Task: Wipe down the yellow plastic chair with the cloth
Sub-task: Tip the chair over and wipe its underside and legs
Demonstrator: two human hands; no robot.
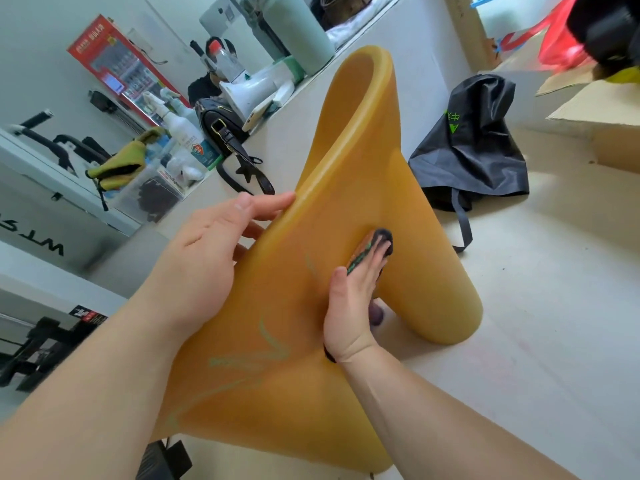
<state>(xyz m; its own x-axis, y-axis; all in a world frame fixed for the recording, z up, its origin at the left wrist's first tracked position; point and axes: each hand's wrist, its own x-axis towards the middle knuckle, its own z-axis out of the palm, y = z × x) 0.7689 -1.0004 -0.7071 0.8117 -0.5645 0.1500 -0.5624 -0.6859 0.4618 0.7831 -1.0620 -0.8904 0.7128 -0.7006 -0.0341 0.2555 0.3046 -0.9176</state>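
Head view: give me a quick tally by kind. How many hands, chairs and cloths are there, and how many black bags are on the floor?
chair: 1
cloth: 1
hands: 2, left hand holding the chair's rim, right hand pressing the cloth flat on the chair
black bag: 1, on the floor behind the chair
Total: 5

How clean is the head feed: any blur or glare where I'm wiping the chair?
Head view: yellow chair, cloth, left hand and right hand read sharp; light is soft and even, with a mild sheen along the chair's rim; the wide lens bends and tilts the scene; the top-right corner and left edge are smeared.
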